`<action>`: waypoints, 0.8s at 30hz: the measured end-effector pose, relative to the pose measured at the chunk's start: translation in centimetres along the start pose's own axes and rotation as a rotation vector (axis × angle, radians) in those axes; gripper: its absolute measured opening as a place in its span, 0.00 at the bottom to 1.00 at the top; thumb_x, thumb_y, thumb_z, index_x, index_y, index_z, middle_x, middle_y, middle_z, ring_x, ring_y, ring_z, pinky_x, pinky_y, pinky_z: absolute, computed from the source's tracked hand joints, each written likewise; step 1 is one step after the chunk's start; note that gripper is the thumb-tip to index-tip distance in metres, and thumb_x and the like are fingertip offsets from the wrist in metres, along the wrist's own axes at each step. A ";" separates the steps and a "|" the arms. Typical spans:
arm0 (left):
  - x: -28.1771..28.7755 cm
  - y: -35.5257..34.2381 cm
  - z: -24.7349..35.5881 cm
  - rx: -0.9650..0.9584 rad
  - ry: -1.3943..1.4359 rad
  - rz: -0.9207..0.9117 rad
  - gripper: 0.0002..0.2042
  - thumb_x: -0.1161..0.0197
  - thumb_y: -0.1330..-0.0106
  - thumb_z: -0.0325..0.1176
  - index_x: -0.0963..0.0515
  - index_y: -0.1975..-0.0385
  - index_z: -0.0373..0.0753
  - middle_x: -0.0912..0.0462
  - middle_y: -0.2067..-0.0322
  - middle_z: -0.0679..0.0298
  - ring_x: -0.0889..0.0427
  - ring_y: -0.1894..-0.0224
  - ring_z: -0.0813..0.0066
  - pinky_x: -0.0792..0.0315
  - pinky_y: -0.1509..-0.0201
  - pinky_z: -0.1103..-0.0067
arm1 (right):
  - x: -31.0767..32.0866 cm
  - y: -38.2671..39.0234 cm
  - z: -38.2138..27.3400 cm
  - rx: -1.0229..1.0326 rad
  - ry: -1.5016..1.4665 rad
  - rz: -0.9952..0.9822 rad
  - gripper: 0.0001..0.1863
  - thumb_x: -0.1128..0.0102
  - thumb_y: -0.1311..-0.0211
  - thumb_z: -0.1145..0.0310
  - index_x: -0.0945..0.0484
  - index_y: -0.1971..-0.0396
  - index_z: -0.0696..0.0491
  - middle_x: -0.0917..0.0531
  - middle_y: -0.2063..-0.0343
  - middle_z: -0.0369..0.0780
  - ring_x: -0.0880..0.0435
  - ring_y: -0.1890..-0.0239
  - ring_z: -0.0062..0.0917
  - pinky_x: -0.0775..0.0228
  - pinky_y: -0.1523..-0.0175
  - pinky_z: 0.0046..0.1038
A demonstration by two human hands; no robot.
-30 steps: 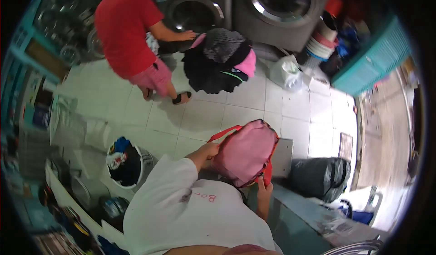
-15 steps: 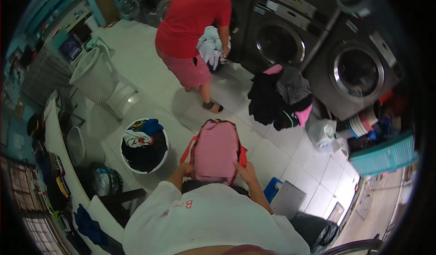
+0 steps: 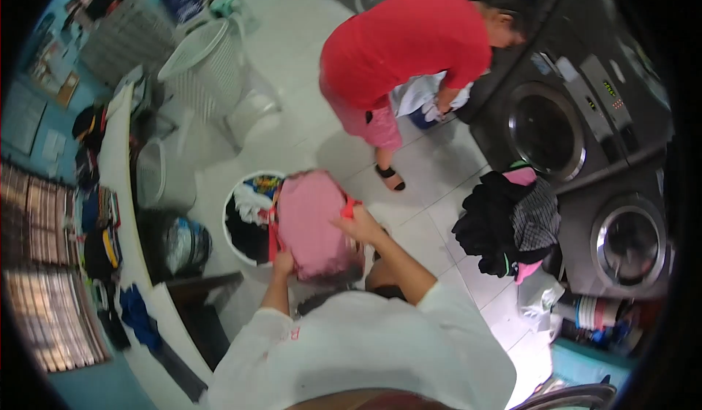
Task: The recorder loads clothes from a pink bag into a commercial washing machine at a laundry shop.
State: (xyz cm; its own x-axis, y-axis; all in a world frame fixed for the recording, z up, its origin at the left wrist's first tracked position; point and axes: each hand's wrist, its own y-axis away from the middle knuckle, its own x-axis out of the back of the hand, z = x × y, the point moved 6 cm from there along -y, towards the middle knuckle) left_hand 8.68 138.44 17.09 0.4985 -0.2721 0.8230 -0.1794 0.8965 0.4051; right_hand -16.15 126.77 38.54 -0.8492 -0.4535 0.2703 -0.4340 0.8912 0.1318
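A pink backpack (image 3: 311,224) with red straps hangs in front of my body, held between both hands. My left hand (image 3: 284,262) is closed on its lower left side by the red strap. Higher up on the opposite side, my right hand (image 3: 357,226) grips the bag's edge and red strap. Behind the bag, and partly covered by it, stands a round white laundry basket (image 3: 235,251). Dark, white and patterned clothes (image 3: 247,227) fill that basket.
A person in a red shirt (image 3: 402,44) bends over pale laundry (image 3: 420,92) near the dark front-loading machines (image 3: 545,128). A heap of black, grey and pink clothes (image 3: 493,220) sits to the right. Tall white baskets (image 3: 212,66) and a long counter (image 3: 128,213) line the left.
The backpack has moved left with my hands and now overlaps the basket. My view has turned right. The person in red has leaned further toward the machines.
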 end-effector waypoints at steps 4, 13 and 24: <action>6.0 -2.8 2.9 0.496 0.734 0.196 0.17 0.59 0.43 0.44 0.34 0.86 0.37 0.36 0.94 0.65 0.35 0.92 0.76 0.42 0.91 0.80 | 1.1 -8.7 -1.8 0.020 -0.066 -0.212 0.23 0.47 0.54 0.56 0.43 0.97 0.53 0.43 0.95 0.29 0.46 0.89 0.12 0.52 0.86 0.19; 20.7 -7.9 12.0 0.484 1.086 0.659 0.14 0.55 0.43 0.40 0.35 0.84 0.37 0.37 0.92 0.68 0.38 0.93 0.81 0.43 0.90 0.84 | 5.5 -22.5 -12.6 0.263 -0.230 -0.364 0.26 0.45 0.56 0.56 0.49 0.97 0.52 0.48 0.95 0.30 0.51 0.89 0.14 0.58 0.85 0.23; 34.7 -29.2 14.9 0.277 1.186 0.681 0.13 0.55 0.44 0.40 0.36 0.86 0.40 0.37 0.92 0.69 0.40 0.92 0.83 0.46 0.90 0.86 | 13.3 -43.7 -17.0 0.296 -0.322 -0.059 0.28 0.46 0.57 0.51 0.51 0.98 0.50 0.48 0.96 0.29 0.50 0.91 0.14 0.57 0.86 0.22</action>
State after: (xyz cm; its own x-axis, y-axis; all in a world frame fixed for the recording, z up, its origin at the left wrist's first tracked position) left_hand 18.56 97.62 39.78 0.6338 0.7642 0.1198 -0.7647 0.5957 0.2459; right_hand -3.39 81.91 52.57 -0.8503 -0.5242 -0.0462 -0.5126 0.8449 -0.1530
